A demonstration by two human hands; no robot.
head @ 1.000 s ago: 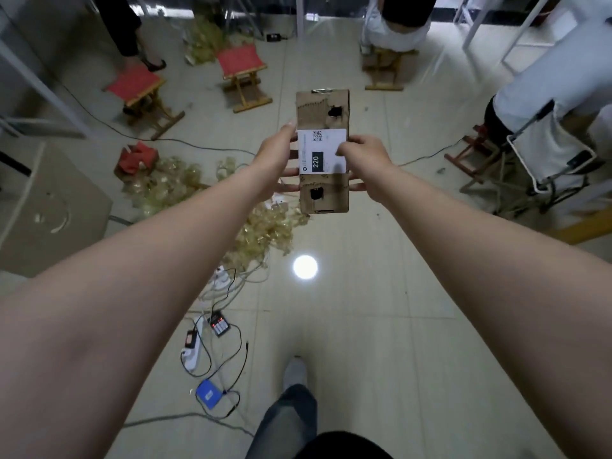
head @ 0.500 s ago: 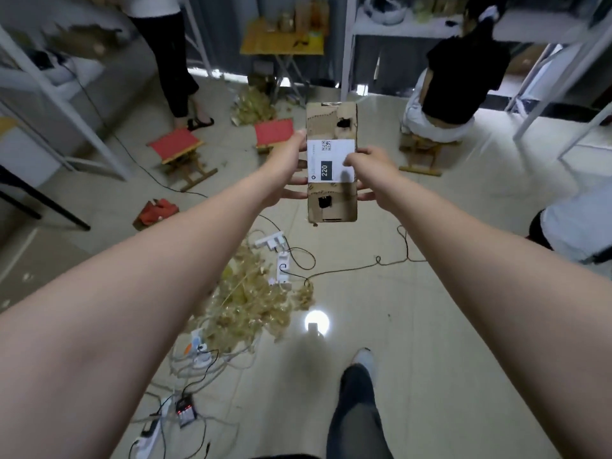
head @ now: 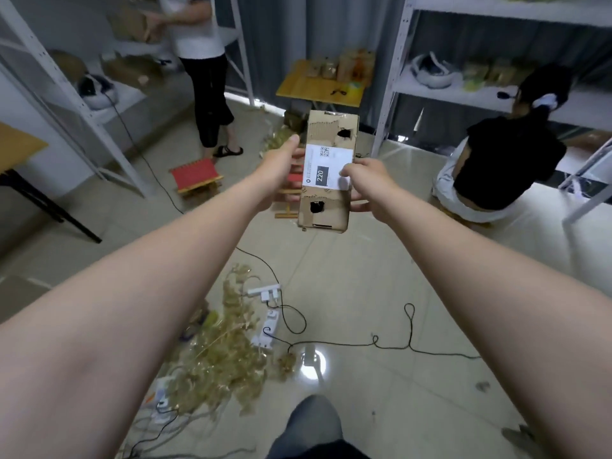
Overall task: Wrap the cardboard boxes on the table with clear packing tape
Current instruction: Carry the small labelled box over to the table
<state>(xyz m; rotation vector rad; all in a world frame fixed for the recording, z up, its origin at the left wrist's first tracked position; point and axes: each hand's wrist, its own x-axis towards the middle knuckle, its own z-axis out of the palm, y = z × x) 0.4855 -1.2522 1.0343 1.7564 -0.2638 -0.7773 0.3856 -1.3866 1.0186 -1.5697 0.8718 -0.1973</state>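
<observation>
Head view, left to right:
- 9 o'clock: corner of a wooden surface [head: 18, 144], white rack [head: 71, 94] behind it with cardboard on its shelves.
- 11 o'clock: standing person [head: 203, 61] in a white top and dark trousers. Red stool [head: 196, 176] on the floor just below.
- 7 o'clock: pile of crumpled yellowish scraps [head: 225, 356] on the floor, with power strips [head: 265, 291] and cables at its upper edge.
- Left grip [head: 280, 173]: thumb up along the box's left edge, fingers reaching behind it, holding it.
- Box [head: 326, 220]: held in the air over the floor, just above centre, not on any surface. Long axis roughly 12 to 6. Torn face toward the camera with two ragged holes. White label [head: 326, 167] with "220" and a QR code across the middle.
- 12 o'clock, behind the box: small yellow surface [head: 318, 89] with boxes at its back.
- Right grip [head: 367, 183]: thumb pressed on the label's right edge, fingers curled under the box, pinching it.
- 3 o'clock: black cable [head: 410, 326] looped on the floor.
- 2 o'clock: seated person [head: 506, 167] in a black top, back to the camera, in front of a second rack [head: 496, 94].
</observation>
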